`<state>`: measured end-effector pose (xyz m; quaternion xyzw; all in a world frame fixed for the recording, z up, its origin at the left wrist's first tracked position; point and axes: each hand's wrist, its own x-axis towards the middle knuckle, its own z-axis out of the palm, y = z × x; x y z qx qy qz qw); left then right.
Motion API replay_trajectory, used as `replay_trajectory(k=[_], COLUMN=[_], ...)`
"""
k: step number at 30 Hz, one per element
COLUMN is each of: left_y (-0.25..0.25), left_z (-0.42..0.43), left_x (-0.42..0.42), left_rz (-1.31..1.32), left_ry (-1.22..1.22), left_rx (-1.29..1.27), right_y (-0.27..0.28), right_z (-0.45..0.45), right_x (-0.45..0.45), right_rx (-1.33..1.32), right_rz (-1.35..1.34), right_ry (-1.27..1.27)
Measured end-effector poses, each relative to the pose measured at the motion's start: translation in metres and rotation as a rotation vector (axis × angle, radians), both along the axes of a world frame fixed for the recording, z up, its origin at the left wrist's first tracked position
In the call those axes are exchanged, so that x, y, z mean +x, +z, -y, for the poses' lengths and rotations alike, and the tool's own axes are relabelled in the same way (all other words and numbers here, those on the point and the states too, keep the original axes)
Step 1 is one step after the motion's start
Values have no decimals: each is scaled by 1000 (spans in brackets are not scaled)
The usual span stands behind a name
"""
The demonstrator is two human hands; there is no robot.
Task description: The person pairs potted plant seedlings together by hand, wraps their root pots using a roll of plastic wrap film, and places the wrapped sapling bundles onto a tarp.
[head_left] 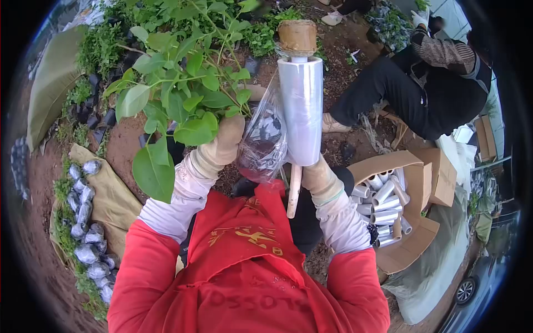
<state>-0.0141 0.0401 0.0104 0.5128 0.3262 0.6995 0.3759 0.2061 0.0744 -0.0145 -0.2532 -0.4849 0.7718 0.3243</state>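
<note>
My left hand, in a beige glove, is closed round the base of a leafy green plant, whose leaves hide part of the fingers. Beside it, clear film wraps a dark root ball. The film stretches to a large roll of clear wrap on a wooden stick, with a brown taped piece at the roll's far end. My right hand, gloved too, is closed at the roll's near end, its fingers mostly hidden behind it.
An open cardboard box of film rolls stands at the right. Another person sits at the upper right. Wrapped root balls lie in a row beside a tan cloth at the left. A car is at the lower right.
</note>
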Motion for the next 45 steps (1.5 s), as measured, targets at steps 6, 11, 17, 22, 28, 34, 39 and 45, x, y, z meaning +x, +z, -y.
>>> replay_trajectory(k=[6,11,17,22,28,34,39,45], left_y=[-18,-11,-36,-5,18,39,36,29], left_z=[-3,19,6,30,43,35,26,36], left_x=[2,29,20,26,11,6,0,30], left_rz=[-117,61,-179,170,468,581,730,-310], left_ry=[417,80,501,314,-181,-416,-210,733], left_rx=[-138,-177,-239,-263,-201,-24,-240,-26], right_y=[20,17,26,3,-22,-27,15,9], right_z=[10,8,33,13,22,28,36,50], right_x=[4,-3,-20,-6,-9,-31,-23,-37], right_rx=[264,863,640,477,-4,-11,283,435], right_rz=[144,275,452,381,-118,-159,-16,140], right_ry=[-96,-303,-462,-477,67,-31,-213,-396])
